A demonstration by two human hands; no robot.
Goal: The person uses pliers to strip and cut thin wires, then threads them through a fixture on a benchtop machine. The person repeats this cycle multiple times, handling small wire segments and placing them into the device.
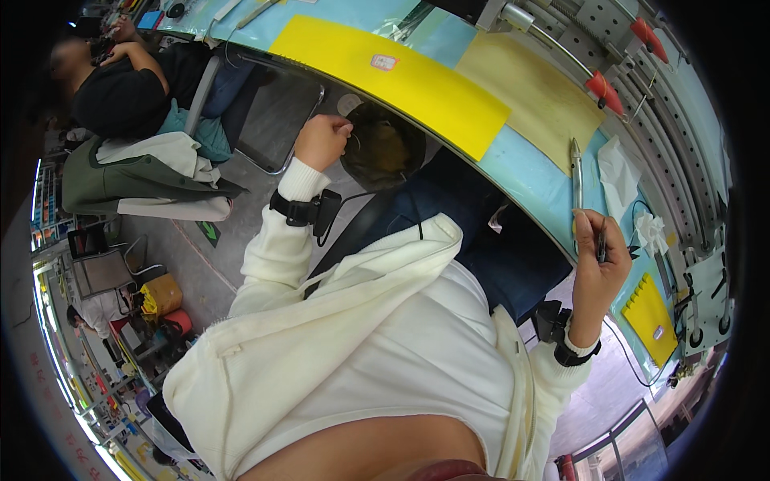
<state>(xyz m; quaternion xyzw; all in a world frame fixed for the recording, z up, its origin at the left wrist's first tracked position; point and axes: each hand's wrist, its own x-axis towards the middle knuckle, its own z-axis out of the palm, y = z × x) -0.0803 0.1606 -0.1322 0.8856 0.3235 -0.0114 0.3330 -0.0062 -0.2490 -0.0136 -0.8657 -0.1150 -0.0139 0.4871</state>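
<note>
Tool (577, 172), slim, silver and pen-shaped, sits right of centre in the upper frame, its lower end meeting the fingers of the right hand (600, 256). That hand curls around a dark slim piece (601, 244), pinching it; whether this and the silver tool are one object, I cannot tell. The silver one looks light, stiff and rather slippery, likely best held low on the shaft, clear of its narrow upper end. Left of centre, the left hand (322, 142) has its fingertips pressed together beside a dark round bin (383, 152); anything thin between them is too small to make out. Farther out, a tan sheet (529, 92) and a yellow sheet (393, 76) cover the blue tabletop (521, 172) across the upper frame.
</note>
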